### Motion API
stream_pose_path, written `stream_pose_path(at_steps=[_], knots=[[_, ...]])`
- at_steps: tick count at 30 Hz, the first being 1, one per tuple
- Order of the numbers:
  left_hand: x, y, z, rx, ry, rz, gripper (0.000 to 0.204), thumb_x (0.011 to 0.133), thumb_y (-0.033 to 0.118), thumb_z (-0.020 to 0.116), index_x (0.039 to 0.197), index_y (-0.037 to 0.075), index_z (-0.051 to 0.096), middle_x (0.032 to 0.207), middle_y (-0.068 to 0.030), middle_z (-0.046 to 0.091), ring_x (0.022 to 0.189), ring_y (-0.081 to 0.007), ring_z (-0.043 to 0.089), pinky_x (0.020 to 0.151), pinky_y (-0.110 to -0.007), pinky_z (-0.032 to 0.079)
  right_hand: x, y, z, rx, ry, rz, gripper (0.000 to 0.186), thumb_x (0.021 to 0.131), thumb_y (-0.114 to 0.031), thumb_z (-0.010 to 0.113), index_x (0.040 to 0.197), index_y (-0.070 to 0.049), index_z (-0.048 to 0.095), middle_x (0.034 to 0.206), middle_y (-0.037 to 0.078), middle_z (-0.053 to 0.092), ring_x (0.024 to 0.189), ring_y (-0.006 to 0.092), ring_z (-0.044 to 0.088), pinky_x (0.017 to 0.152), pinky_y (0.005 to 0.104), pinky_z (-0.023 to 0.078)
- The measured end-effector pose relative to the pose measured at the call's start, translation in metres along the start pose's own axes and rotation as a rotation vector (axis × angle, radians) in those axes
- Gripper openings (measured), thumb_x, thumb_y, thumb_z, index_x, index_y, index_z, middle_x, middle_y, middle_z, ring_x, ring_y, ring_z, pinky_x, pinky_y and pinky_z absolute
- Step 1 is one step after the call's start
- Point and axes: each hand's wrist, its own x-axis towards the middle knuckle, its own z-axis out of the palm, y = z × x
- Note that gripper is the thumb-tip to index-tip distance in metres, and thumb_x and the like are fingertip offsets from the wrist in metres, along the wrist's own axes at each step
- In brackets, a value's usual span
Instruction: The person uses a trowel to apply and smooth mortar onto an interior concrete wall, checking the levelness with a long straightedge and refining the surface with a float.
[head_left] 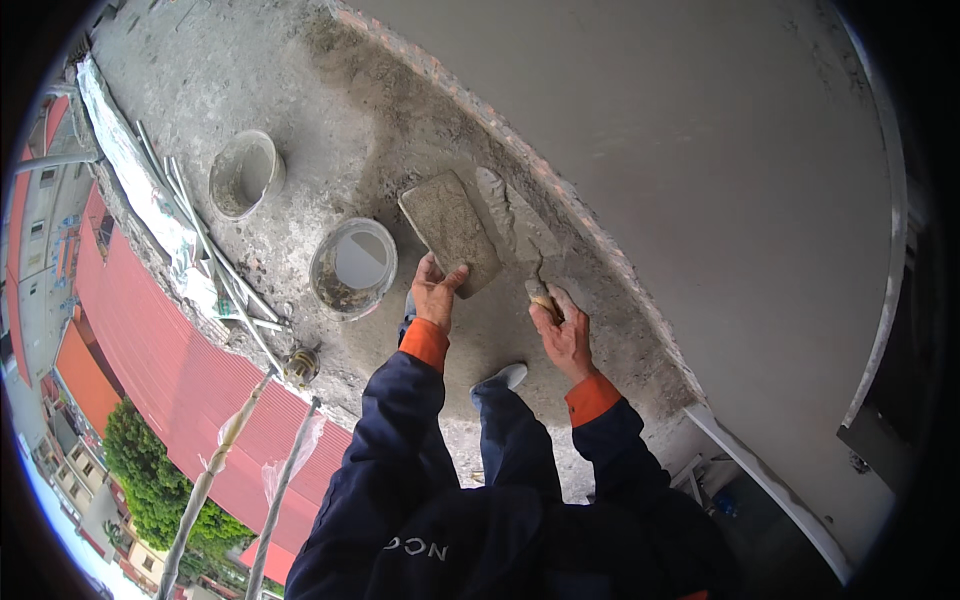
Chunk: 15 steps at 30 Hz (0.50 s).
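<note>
My left hand point(434, 300) grips the near end of a flat grey rectangular board point(445, 225), thumb on its face. My right hand point(563, 340) is closed on the light handle of a trowel point(542, 298), whose blade, coated in wet grey mortar point(508, 210), points away from me just right of the board. Left of the board is a round bucket point(325, 285) with pale, murky liquid inside. Farther back stands another grey, dirty bucket point(228, 200).
A grey plastered wall point(750, 180) rises along the right. On the left, white sacking point(135, 170) and thin pipes point(235, 290) line the ledge, with red rooftops point(160, 350) below. Two upright poles point(220, 460) stand lower left. My shoe point(505, 378) is on the rough concrete point(310, 120).
</note>
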Motion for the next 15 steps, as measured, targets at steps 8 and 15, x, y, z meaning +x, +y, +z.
stream_pose_path(at_steps=[8, 15], knots=[[-0.074, 0.161, 0.076, -0.094, -0.341, -0.184, 0.041, 0.079, 0.001, 0.074, 0.113, 0.007, 0.052, 0.092, 0.0011, 0.061, 0.087, -0.0141, 0.062, 0.07, -0.026, 0.05, -0.076, -0.192, -0.048, -0.245, 0.257, -0.3, 0.041, 0.08, -0.015, 0.07, 0.116, -0.001, 0.058, 0.103, 0.018, 0.064, 0.093, 0.0348, 0.064, 0.079, 0.0395, 0.051], [-0.113, 0.306, 0.117, 0.097, -0.696, -0.31, 0.041, 0.084, 0.004, 0.069, 0.121, 0.012, 0.053, 0.098, 0.0041, 0.058, 0.098, -0.0159, 0.061, 0.072, -0.046, 0.059, -0.099, -0.263, -0.159, -0.417, 0.262, -0.167, 0.036, 0.08, -0.019, 0.07, 0.112, -0.005, 0.062, 0.092, 0.019, 0.066, 0.091, 0.0342, 0.065, 0.079, 0.0396, 0.051]])
